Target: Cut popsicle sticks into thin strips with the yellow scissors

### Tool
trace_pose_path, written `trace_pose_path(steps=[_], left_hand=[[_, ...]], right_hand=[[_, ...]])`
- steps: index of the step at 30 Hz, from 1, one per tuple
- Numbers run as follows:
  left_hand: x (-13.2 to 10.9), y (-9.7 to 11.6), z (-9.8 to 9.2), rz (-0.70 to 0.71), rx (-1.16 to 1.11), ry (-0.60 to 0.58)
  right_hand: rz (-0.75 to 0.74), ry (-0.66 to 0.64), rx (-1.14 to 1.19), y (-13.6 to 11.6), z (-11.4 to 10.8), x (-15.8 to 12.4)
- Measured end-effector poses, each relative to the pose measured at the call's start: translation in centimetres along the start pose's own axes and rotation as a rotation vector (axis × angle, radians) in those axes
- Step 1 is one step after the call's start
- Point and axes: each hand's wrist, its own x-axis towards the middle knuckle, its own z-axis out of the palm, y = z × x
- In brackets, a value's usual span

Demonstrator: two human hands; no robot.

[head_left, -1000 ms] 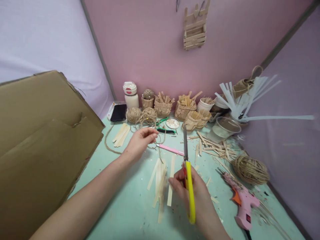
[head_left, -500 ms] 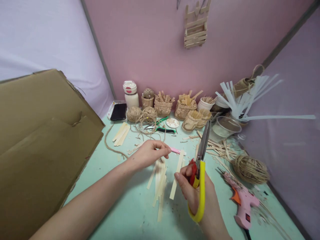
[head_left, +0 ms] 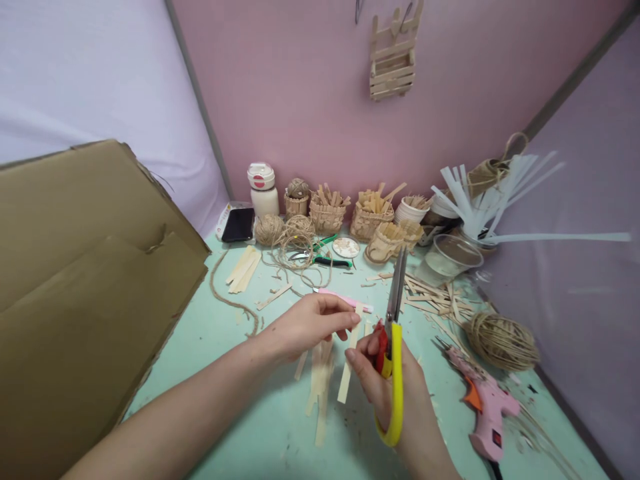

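Observation:
My right hand (head_left: pixel 387 387) is wrapped round scissors (head_left: pixel 396 300) with yellow and red handles, their blades pointing up and together. Between its thumb and fingers it also pinches the lower part of a pale, flat wooden strip (head_left: pixel 346 380). The fingers of my left hand (head_left: pixel 320 323) are closed on the strip's upper end. Just behind that hand, a pink craft knife (head_left: pixel 340 298) lies on the table. Several loose wooden strips (head_left: pixel 320 393) lie below my left hand, which partly hides them.
A large cardboard sheet (head_left: pixel 90 287) stands at left. At right are a pink glue gun (head_left: pixel 487 407), a twine ball (head_left: pixel 503 340) and scattered sticks (head_left: pixel 435 293). Small baskets (head_left: pixel 327 215), green-handled pliers (head_left: pixel 330 261) and a clear plastic tub (head_left: pixel 453 257) stand or lie farther back.
My left hand has moved right, away from the pink knife, and has taken hold of the strip's upper end. My right hand with the scissors has shifted slightly left.

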Motion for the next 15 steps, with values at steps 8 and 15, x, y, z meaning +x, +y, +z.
trace_pose_path(steps=[8, 15], left_hand=[[-0.1, 0.2, -0.6, 0.089, -0.020, 0.077], [-0.2, 1.3, -2.8, 0.178, 0.029, 0.174]], right_hand=[[0.034, -0.177, -0.068, 0.6, -0.3, -0.3], [0.346, -0.295, 0.126, -0.2, 0.3, -1.1]])
